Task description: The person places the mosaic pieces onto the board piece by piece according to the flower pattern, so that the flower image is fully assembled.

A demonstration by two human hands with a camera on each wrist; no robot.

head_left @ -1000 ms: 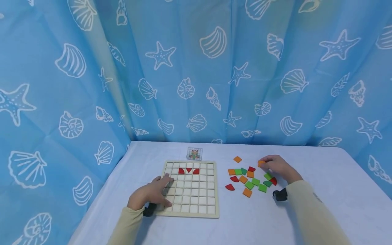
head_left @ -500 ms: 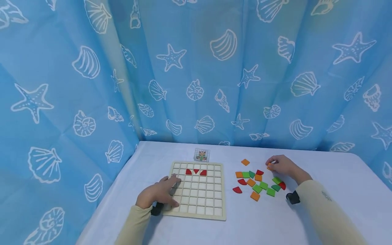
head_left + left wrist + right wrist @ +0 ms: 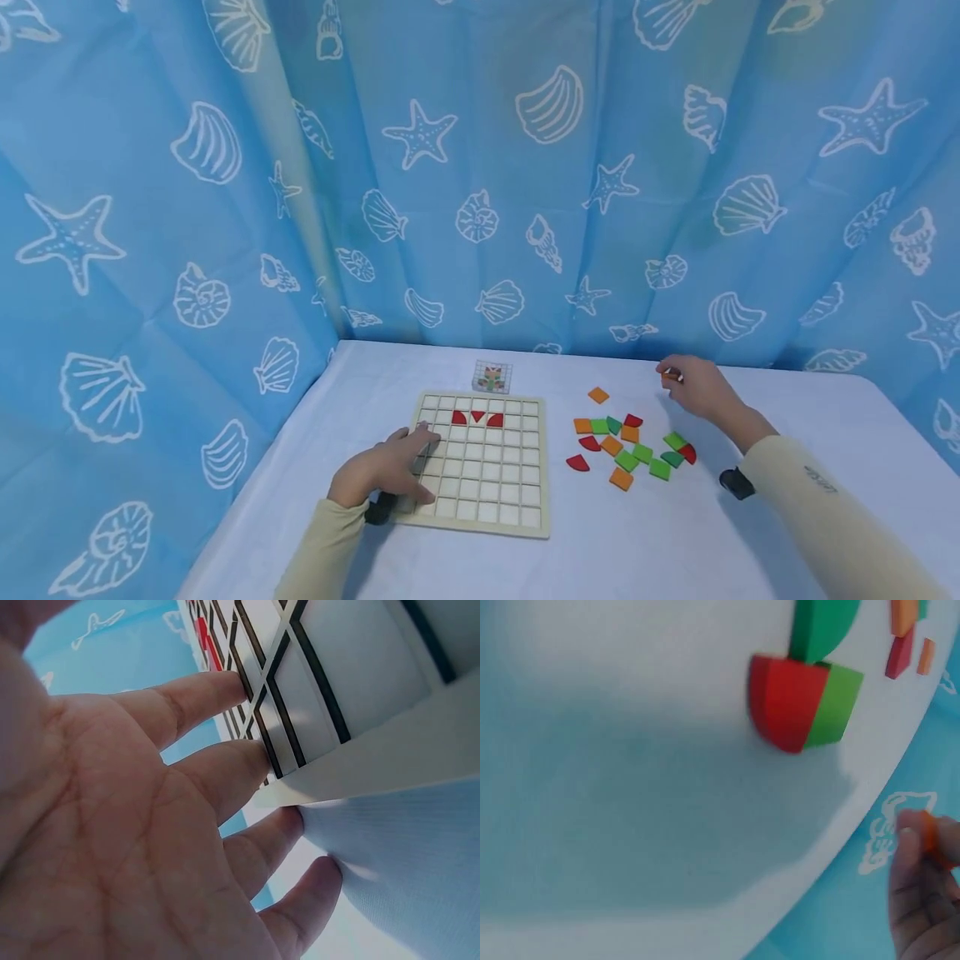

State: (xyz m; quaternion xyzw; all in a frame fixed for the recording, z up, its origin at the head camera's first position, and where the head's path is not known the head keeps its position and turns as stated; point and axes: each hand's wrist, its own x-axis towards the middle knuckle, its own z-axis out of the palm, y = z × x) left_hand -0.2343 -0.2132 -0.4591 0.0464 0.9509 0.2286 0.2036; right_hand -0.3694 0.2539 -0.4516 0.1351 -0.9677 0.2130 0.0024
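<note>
A wooden grid board (image 3: 487,467) lies at the left of the table with three red pieces (image 3: 477,416) in its second row. My left hand (image 3: 386,467) rests with spread fingers on the board's left edge; in the left wrist view two fingertips of the left hand (image 3: 172,810) touch the grid and two sit at its outer side. Beyond the loose pieces, my right hand (image 3: 701,390) pinches an orange piece (image 3: 671,377) above the table. In the right wrist view the orange piece (image 3: 928,831) shows between thumb and fingers.
Loose red, green and orange pieces (image 3: 626,459) lie spread right of the board, with one orange diamond (image 3: 597,395) behind them. A small patterned card (image 3: 492,377) lies behind the board. A blue shell-print curtain (image 3: 480,275) hangs along the table's back edge.
The right hand has risen and moved away from the loose pieces toward the back, carrying the orange piece. My left hand stays on the board. The head view has shifted slightly.
</note>
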